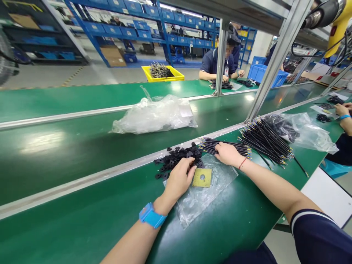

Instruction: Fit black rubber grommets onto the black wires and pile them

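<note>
My left hand (179, 177) is at the near edge of a pile of small black plastic parts (176, 157). Its fingers are curled, with thumb and index finger around something I cannot make out. On a row of short black cables (210, 145) with coloured wire ends rests my right hand (228, 154), fingers closed on a cable among them. Between the hands, a yellowish square plate (198, 178) with a round hole lies on a flat clear plastic bag (205, 200).
A larger heap of black cables (265, 141) lies to the right, beside a clear bag (308, 132). Beyond the metal rail (118, 169) lies a crumpled plastic bag (156, 114). A yellow bin (165, 76) holds cables. A co-worker (217, 64) sits opposite; another person's hands (343, 112) are at right.
</note>
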`<act>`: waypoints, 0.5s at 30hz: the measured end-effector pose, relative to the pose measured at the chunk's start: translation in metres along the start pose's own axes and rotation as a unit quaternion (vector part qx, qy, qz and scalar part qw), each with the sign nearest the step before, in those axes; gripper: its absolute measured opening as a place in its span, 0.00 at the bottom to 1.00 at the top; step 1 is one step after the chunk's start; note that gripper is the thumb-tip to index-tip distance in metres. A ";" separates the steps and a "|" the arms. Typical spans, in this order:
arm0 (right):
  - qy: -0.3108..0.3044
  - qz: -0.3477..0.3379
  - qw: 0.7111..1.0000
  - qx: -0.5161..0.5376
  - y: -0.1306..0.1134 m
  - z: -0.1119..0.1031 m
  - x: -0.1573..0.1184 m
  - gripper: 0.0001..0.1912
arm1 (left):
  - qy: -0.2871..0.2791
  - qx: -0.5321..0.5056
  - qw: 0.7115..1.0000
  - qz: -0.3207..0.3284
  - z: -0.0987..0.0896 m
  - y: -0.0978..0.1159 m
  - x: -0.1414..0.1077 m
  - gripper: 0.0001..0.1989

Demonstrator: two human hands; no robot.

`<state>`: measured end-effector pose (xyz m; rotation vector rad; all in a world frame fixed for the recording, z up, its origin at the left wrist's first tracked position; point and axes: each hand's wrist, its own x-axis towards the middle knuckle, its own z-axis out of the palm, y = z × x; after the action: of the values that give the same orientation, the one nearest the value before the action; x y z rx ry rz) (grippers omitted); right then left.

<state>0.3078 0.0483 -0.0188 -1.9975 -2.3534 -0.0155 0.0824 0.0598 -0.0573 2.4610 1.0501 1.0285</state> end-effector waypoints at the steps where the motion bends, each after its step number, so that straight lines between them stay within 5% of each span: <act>1: -0.004 0.004 1.000 0.001 0.002 0.001 0.002 0.09 | -0.005 -0.008 1.000 0.002 0.000 0.001 0.000 0.09; 8: -0.001 -0.001 0.999 0.032 0.006 0.002 0.002 0.10 | -0.029 -0.117 0.990 -0.073 -0.004 0.009 0.004 0.09; 15: 0.026 -0.036 0.993 0.105 0.008 -0.009 -0.009 0.13 | 0.012 -0.317 0.930 -0.186 0.000 0.008 0.007 0.12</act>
<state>0.3173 0.0407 -0.0106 -1.7938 -2.2870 0.1662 0.0896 0.0589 -0.0496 1.6649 0.9474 1.0604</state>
